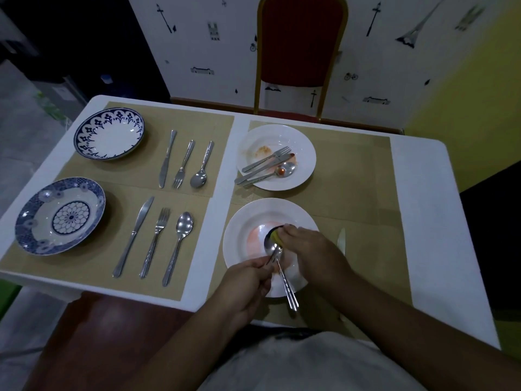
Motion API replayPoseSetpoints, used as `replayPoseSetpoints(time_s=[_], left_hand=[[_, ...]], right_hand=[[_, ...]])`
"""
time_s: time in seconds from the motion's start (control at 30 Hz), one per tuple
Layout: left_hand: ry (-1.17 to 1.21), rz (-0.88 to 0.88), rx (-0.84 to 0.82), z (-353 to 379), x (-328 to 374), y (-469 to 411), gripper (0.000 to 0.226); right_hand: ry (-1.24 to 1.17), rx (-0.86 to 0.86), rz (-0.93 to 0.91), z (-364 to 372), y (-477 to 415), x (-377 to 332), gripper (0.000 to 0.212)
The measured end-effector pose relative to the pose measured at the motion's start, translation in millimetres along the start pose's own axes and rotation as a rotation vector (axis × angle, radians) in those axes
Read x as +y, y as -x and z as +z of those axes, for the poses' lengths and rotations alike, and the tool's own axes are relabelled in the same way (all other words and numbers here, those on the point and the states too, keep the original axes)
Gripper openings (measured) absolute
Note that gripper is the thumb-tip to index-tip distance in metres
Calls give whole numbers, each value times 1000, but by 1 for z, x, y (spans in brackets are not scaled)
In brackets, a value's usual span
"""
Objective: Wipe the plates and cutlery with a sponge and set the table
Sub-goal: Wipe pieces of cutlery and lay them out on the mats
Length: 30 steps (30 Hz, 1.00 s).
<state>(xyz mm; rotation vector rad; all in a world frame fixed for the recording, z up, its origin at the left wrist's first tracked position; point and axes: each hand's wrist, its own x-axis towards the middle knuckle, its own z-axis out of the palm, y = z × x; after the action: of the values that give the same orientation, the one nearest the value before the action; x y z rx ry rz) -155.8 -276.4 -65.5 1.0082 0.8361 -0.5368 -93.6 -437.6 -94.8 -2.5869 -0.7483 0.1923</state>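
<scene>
A white plate (242, 230) with a reddish smear lies near the front on the right placemat. Over it my left hand (248, 280) pinches the handle of a spoon (272, 245). A second handle (290, 292) juts out past the plate's front rim. My right hand (307, 246) grips a yellow sponge (275, 235) pressed against the spoon's bowl. Farther back, a dirty white plate (304, 145) holds a fork, knife and spoon (284, 169) with red stains. A knife (341, 239) lies right of the near plate, partly hidden by my right hand.
On the left placemats are two blue patterned plates (110, 134) (60, 215), each with a knife, fork and spoon laid out beside it (183, 162) (158, 241). A red chair (298, 40) stands behind the white table (417, 179).
</scene>
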Motion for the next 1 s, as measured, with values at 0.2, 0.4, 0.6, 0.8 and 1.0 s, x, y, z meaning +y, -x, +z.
replayPoseSetpoints(time_s=[0.2,0.4,0.6,0.8,1.0], left_hand=[[64,-30,10,-2,6,-3,21],[-121,37,-42,-3,2,4,27],[-157,-38,-23,-3,12,1,26],[-165,-62,36,-5,10,0,24],[-307,-32,74,-6,7,-3,26]], right_hand=[[-58,59,-172,-8,22,-29,51],[-48,38,134,-9,-13,13,59],[-290,151,294,-15,-1,6,60],[-333,228,296,-14,3,0,64],[-288,271,166,-17,4,-8,67]])
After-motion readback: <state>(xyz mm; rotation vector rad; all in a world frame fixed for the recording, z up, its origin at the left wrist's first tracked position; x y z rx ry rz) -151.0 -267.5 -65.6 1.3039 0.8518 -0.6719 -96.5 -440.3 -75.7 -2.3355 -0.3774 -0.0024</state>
